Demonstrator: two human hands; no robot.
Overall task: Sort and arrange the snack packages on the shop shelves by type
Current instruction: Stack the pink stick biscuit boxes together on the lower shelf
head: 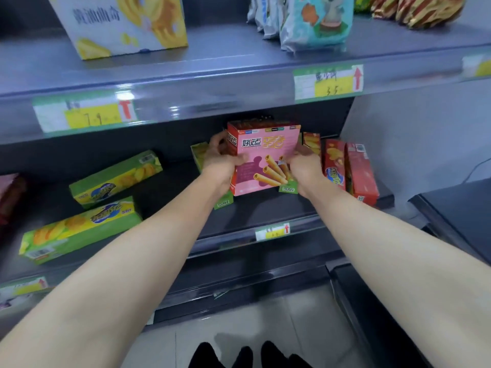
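The pink box point(265, 158) of roll cookies stands on end at the middle shelf point(265, 208), with its top leaning back a bit. Both hands hold it. The left hand point(221, 162) grips the left side of the pink box, with its fingers point(217, 141) curled round the back and the thumb on the front. The right hand point(304, 164) grips the right side, its fingers curled round that edge too. So the pink box is squeezed between the two hands. I cannot tell if its bottom rests on the shelf or hangs just above it.

I think the step now is setting this box in its spot (or lifting it out, one picture can't say which). The next move needs a steady two-hand hold and a clear gap, so the box goes with its own kind and does not bump its neighbours.

Green boxes point(224, 204) stand just behind the pink box, low on both sides. Red boxes point(345, 168) stand upright just right of it. Two flat green boxes point(117, 179) lie well to its left. Above it to the left is a yellow box point(119, 22), and above to the right are snack bags point(316, 22).
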